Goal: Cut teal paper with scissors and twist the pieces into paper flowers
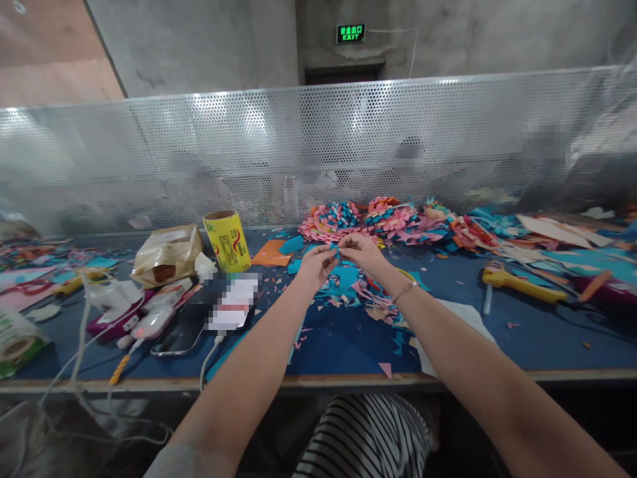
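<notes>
Fingertip grip of left hand [316,267] and right hand [367,254] pinches a small blue piece [335,250] directly between them, its long axis unclear.

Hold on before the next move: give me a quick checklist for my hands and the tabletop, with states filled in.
1. Blue paper piece held at the fingertips: ok, left hand and right hand meet on it.
2. Yellow glue gun apart from both hands: ok, it lies off to the right.
3. Glue gun hot: cannot tell.
4. Surface below the hands free of offcuts: not ok, paper scraps litter it.
5. Yellow roll upright: ok, standing to the left.
</notes>
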Motion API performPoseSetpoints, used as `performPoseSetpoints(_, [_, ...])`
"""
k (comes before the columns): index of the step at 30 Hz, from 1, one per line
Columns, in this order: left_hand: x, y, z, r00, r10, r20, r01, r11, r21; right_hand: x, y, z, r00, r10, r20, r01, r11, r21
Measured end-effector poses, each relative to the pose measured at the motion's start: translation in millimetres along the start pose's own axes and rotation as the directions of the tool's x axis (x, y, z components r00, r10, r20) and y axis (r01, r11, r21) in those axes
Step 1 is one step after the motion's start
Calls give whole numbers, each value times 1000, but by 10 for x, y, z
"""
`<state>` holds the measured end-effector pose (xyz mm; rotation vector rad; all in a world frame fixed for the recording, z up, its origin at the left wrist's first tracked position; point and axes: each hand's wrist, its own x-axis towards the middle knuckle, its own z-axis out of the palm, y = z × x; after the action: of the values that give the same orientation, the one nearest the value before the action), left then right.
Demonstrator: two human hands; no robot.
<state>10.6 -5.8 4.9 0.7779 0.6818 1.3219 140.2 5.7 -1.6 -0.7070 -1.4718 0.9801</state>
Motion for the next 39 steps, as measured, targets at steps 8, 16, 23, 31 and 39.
performPoseSetpoints(8, [-2, -5, -1, 999, 23, 25, -24, 999, 21, -22, -23, 3, 1000, 23, 1, -23, 1000, -5])
performPoseSetpoints(16, [-6, -12, 13, 997, 64, 36, -66, 996, 53, -24, -59, -3, 1000, 2, -3, -3, 994, -108])
performPoseSetpoints(23, [2, -36, 12, 996, 78, 47, -79, 996, 34, -1, -32, -37, 997, -74, -4, 70, 960, -272])
performPoseSetpoints(31, [-10, -39, 16, 997, 70, 31, -72, 995, 67, -3, -33, -52, 988, -149, 42, 154, 901, -406])
performPoseSetpoints(39, [-7, -46, 6, 998, 53, 17, -54, 997, 48, -25, -106, -32, 985, -153, 79, 173, 886, -430])
